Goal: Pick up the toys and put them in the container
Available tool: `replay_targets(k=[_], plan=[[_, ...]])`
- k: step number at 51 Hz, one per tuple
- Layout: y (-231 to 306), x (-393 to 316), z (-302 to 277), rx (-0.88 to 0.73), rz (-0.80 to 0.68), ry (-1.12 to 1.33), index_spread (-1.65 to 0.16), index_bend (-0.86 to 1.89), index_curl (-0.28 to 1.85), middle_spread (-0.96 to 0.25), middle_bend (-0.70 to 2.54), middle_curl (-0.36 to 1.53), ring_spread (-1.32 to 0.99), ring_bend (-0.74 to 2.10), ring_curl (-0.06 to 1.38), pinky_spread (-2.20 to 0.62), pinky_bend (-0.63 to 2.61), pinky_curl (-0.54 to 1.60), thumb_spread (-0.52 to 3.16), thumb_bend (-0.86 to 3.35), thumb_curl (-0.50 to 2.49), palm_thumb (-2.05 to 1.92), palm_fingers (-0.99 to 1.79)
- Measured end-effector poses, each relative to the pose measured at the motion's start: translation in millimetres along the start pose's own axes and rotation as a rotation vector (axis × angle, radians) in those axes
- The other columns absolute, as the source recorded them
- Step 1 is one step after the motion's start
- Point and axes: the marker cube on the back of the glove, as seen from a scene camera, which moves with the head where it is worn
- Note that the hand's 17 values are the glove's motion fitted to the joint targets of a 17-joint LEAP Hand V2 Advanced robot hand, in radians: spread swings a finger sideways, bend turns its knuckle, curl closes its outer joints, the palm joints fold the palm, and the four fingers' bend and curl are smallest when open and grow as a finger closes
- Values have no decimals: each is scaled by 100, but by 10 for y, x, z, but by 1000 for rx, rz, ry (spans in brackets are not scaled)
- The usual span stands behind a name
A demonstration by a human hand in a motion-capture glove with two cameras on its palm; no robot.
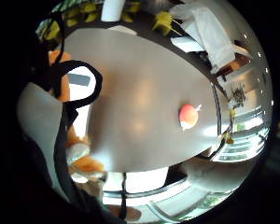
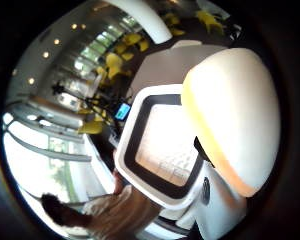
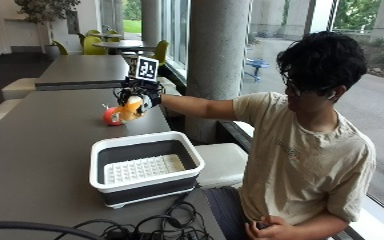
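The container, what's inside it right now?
The container holds no toys in the outside view: only its white ribbed floor shows. The near inner wall is hidden by the rim. The gloved right hand holds an orange toy beyond it.

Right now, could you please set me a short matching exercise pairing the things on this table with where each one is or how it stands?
Things:
1. orange toy
2. red toy
3. container
4. right hand

Places or states:
A. lying on the table beyond the container
B. raised above the table, arm stretched out
C. near the table's edge, with no toy inside
D. held in the gloved hand's grip

Pairs: 1-D, 2-A, 3-C, 4-B
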Motion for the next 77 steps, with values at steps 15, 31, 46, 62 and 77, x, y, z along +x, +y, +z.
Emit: replay_targets(k=[15, 31, 46, 62, 77], plan=[[-126, -836, 372, -128, -194, -53, -36, 27, 55, -37, 46, 77, -51, 103, 70, -41, 125, 51, 81, 6, 93, 72, 55], [-104, -932, 432, -195, -201, -103, -34, 12, 54, -33, 37, 82, -46, 103, 71, -40, 134, 50, 92, 2, 93, 70, 46], [7, -912, 431, -293, -229, -15, -29, 12, 47, -15, 22, 72, -19, 55, 59, -9, 127, 44, 124, -5, 72, 28, -25], [52, -884, 452, -260, -229, 71, -27, 12, 36, -1, 12, 52, -1, 17, 41, 6, 110, 37, 126, -3, 51, 6, -25], [30, -820, 549, -279, -225, 83, -28, 15, 33, 0, 13, 40, 1, 16, 36, 6, 94, 32, 126, -2, 42, 3, -20]])
